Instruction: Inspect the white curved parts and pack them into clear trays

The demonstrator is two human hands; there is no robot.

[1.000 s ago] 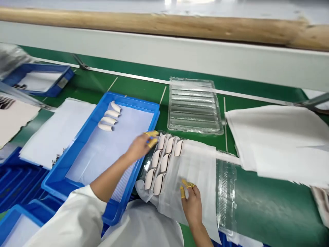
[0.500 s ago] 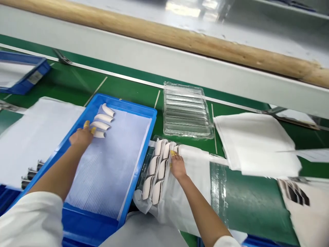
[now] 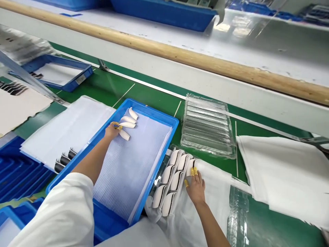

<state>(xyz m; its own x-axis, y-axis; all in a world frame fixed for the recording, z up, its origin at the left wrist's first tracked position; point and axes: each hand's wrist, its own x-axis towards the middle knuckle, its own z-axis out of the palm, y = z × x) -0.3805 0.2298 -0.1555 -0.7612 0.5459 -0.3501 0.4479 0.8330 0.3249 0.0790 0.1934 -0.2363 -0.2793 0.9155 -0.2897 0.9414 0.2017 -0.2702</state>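
My left hand (image 3: 112, 129), with yellow finger cots, reaches into the blue tray (image 3: 164, 118) and its fingers pinch the near end of a white curved piece (image 3: 124, 134) in a short row of such pieces (image 3: 130, 120). My right hand (image 3: 195, 183) lies on a white foam sheet (image 3: 205, 199), its fingertips touching a white piece (image 3: 190, 167) in the clear blister tray (image 3: 167, 178) that holds several more pieces. The sheet covers the right part of that tray.
An empty clear blister tray (image 3: 207, 127) lies behind on the green belt (image 3: 144, 92). White sheets (image 3: 285, 171) are stacked at right and others (image 3: 69, 130) at left. More blue trays (image 3: 59, 72) stand at left. A wooden rail (image 3: 205, 61) runs across the back.
My left hand went from the blister tray to the row of pieces in the blue tray and stays there. My right hand moved up the sheet to the pieces. The view shifted.
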